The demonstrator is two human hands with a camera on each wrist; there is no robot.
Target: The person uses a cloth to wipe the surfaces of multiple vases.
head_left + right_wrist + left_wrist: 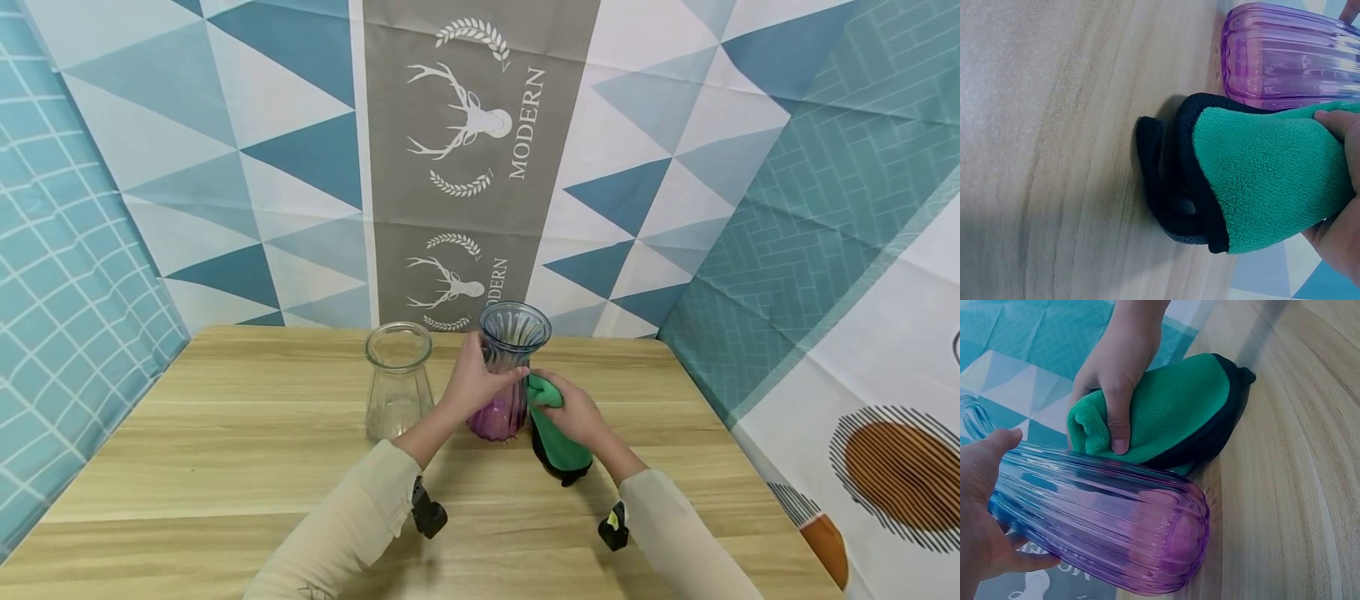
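Observation:
A ribbed glass vase [504,408], blue at its flared rim and purple toward the base, stands on the wooden table. My left hand [480,379] grips it around the neck, thumb on the near side and fingers on the far side, as the left wrist view shows. Just right of the vase, my right hand [576,412] holds a folded green cloth [1179,400] with a dark edge, the thumb pressing into its plush surface. The cloth lies against the vase's side in the left wrist view, and its dark lower edge [1200,169] hangs down to the tabletop.
A clear glass vase [399,392] stands left of the purple one, close by my left forearm. The wooden table [225,467] ends at a patterned backdrop [300,167] behind, with a blue tiled sheet [67,250] along the left.

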